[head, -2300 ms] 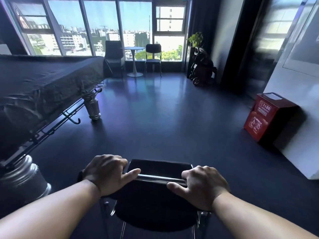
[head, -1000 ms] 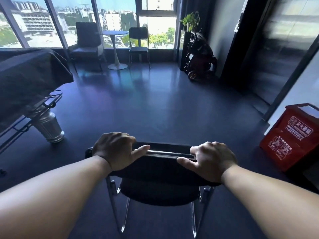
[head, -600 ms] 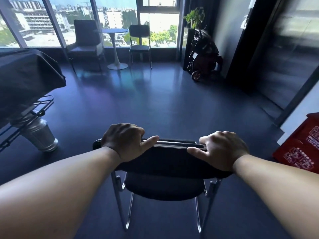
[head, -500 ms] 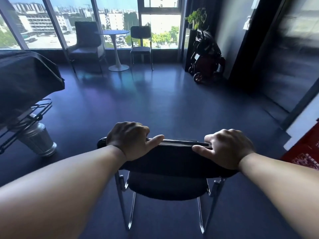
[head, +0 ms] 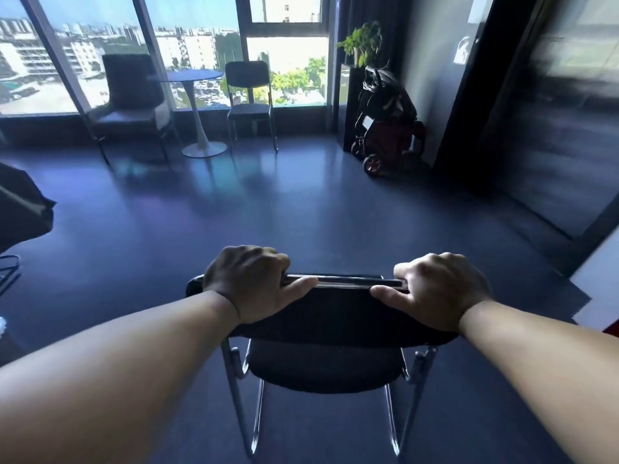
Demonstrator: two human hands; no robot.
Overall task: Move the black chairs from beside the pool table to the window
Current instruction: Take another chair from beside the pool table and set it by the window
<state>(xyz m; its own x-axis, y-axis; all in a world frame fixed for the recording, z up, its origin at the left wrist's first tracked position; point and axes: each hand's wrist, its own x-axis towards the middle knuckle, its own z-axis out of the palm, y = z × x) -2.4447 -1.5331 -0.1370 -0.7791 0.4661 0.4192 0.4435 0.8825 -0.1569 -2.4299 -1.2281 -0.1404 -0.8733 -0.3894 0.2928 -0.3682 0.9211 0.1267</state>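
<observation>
Black chair [head: 321, 316] backrest top edge gripped by left hand [head: 248, 283] and right hand [head: 438, 289] (both closed), bare floor [head: 284, 212] ahead

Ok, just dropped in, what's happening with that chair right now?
A person grips the top of the backrest of a black chair with both hands, the left hand and the right hand near its two ends. The chair is out on the open dark floor, facing the window. By the window stand a round table, an armchair and another black chair. The held chair is not there yet.
</observation>
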